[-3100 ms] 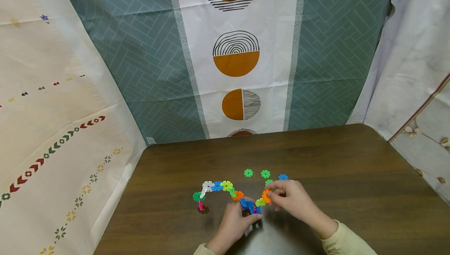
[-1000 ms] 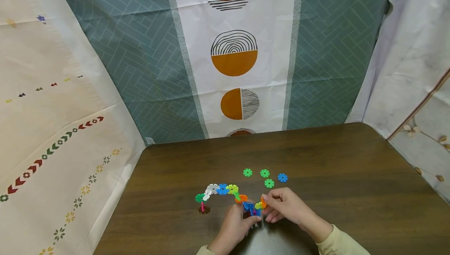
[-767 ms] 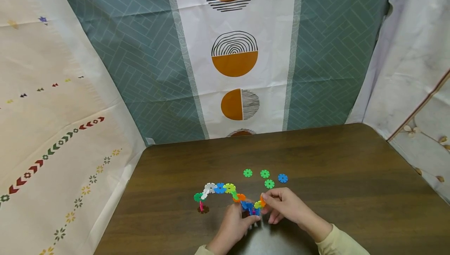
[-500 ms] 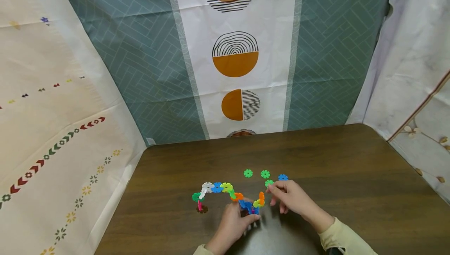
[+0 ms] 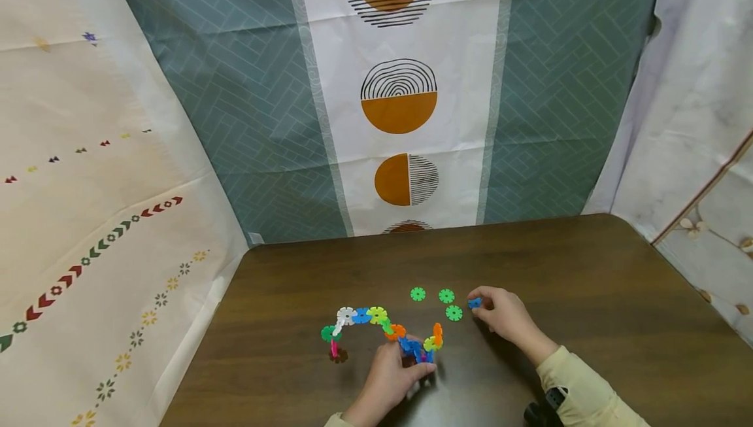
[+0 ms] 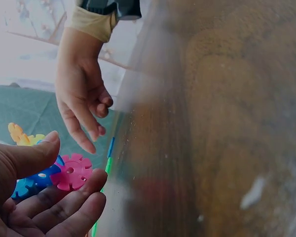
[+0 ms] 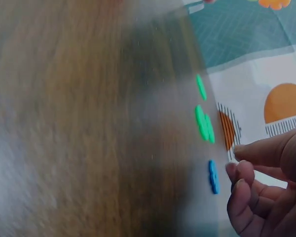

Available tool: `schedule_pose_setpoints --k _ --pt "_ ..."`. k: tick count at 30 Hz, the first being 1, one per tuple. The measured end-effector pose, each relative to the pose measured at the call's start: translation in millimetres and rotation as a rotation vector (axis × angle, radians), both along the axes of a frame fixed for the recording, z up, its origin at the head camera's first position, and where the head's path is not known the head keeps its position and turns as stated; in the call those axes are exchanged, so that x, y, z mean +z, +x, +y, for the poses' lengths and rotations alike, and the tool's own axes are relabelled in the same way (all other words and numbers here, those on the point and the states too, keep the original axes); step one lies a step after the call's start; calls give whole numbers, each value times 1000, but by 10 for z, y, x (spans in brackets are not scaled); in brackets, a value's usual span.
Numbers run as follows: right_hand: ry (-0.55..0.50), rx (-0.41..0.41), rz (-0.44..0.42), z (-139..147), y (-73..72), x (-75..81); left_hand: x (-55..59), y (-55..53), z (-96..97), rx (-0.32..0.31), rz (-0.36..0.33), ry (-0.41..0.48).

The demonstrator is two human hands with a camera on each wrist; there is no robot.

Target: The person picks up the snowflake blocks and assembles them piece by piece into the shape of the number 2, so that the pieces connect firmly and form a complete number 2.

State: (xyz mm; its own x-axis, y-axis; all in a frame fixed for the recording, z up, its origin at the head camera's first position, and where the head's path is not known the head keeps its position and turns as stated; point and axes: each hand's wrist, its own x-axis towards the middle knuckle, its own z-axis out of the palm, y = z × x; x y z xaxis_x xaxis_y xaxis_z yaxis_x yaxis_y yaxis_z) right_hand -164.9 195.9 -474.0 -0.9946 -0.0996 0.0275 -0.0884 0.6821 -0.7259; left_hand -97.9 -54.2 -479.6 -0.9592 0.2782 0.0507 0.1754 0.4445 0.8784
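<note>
My left hand (image 5: 388, 376) holds a curving chain of interlocking notched plastic discs (image 5: 361, 315) by its blue section (image 5: 412, 346). In the left wrist view a pink disc (image 6: 73, 172) shows beside the left thumb and fingers. The chain's left end has a pink and a brown disc (image 5: 338, 356) near the table; an orange disc (image 5: 438, 334) stands at its right end. My right hand (image 5: 507, 314) is over a loose blue disc (image 5: 474, 303), thumb and forefinger on either side. The right wrist view shows this blue disc (image 7: 214, 177) flat on the table, a small gap from the fingertips.
Several loose green discs (image 5: 446, 296) lie on the brown wooden table (image 5: 306, 270), between the chain and the far edge. Patterned cloths hang behind the table and at both sides. A dark device (image 5: 555, 397) is strapped to the right wrist.
The right hand has let go of the orange disc at the chain's end and moved right and away to the loose blue disc. The left hand keeps its hold on the chain.
</note>
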Motion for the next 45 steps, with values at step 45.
schedule_pose_setpoints --k 45 --pt "-209 184 -86 47 160 48 -30 -25 -6 -14 9 19"
